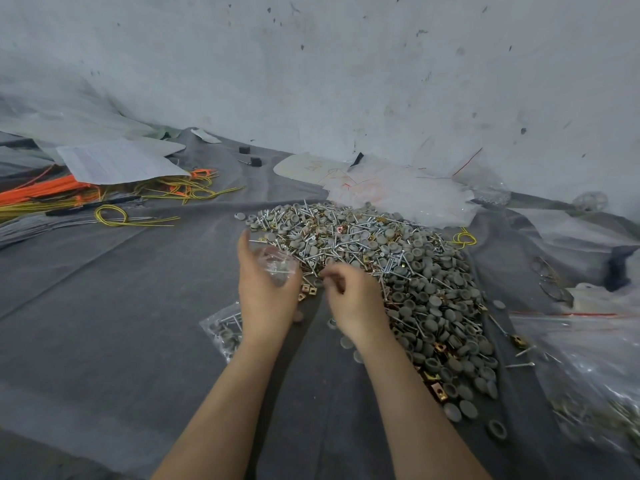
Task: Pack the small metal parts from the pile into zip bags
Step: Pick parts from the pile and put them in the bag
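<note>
Fingers (338, 278) of the right hand (353, 303) pinch a small part (322, 274) at the pile (398, 268) edge; the left hand (266, 292) grips the zip bag (277, 265) just left of it.

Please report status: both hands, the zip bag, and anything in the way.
Left hand holds clear zip bag. Right hand curled at pile edge; pinch unclear. Nothing between bag and pile.
</note>
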### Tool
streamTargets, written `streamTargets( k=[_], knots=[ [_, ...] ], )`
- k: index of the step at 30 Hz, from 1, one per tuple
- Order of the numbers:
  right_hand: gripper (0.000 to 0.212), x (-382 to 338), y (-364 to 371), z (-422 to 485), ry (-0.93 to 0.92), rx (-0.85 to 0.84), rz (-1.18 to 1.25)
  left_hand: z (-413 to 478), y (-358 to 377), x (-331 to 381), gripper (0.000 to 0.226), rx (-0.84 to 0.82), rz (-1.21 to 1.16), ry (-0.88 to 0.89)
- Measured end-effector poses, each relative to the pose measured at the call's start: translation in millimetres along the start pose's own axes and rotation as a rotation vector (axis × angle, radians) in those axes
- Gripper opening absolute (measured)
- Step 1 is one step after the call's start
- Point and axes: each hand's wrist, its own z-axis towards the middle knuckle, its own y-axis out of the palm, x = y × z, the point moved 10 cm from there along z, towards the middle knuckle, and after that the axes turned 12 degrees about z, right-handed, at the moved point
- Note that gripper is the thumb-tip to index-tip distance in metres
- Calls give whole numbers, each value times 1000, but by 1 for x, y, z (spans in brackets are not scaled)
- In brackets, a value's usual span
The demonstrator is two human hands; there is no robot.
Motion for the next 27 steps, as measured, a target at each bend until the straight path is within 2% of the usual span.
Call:
streamTargets(
  k=[2,4,8,14,16,18,21,23,27],
  knots=[
    [28,1,27,-5,-29,-180,-188,1,-2,-7,80,20,-60,-60],
    [33,4,43,-10,-28,-268,-322,2,-2,-13,80,29,-101,-97],
    [26,3,46,-10,-37,-258,-398,2,-1,-14,81,34,-111,-101],
    [20,1,42,-9,-14,-222,-368,1,3,-8,84,4,-52,-15],
    [13,0,30,-6,-7,-133,-178,0,7,-2,86,-28,6,42],
    [8,4,9,-2,75,10,129,-2,15,5,88,-73,74,108],
    [10,13,-14,0,154,185,438,-8,27,12,90,-157,158,197],
    [16,12,-15,2,161,191,589,-11,32,14,91,-197,195,239],
    [19,-1,4,3,131,24,735,-10,28,17,87,-180,184,235]
  ],
)
